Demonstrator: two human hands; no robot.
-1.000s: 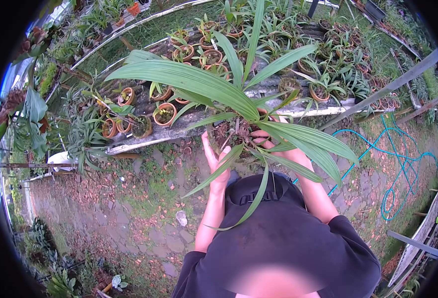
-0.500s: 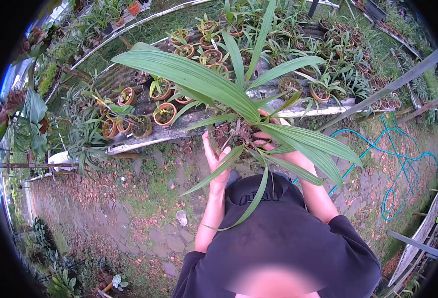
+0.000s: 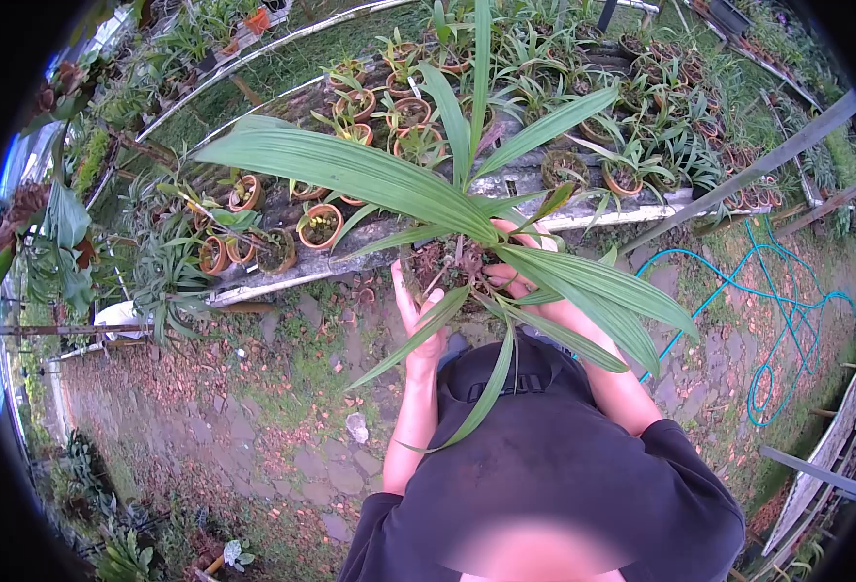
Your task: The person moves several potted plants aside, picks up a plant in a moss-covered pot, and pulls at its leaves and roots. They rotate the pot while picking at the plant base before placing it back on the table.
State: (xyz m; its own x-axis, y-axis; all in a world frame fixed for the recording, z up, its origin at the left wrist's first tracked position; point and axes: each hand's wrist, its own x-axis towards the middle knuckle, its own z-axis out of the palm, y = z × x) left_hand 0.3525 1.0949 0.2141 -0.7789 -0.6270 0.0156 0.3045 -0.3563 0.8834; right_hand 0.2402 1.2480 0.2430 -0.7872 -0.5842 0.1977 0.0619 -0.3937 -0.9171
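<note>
A large leafy plant with long, broad, pleated green leaves is held up in front of my body. Brown roots and growing medium show at its base; the leaves and my hands hide most of whatever container surrounds them. My left hand cups the left side of this base, thumb and fingers apart around it. On the other side, my right hand grips the base, its fingers partly covered by leaves. The longest leaf spreads to the upper left, and narrower ones droop toward my dark shirt.
Beyond the plant stands a long bench with a pale edge, bearing several small clay pots of plants. A blue hose lies coiled on the paving at right. Metal bars slant in from the right. A pale stone lies on the ground.
The plant has shifted slightly left and tilted in my hands, its upper leaves moving left. Both hands keep their hold.
</note>
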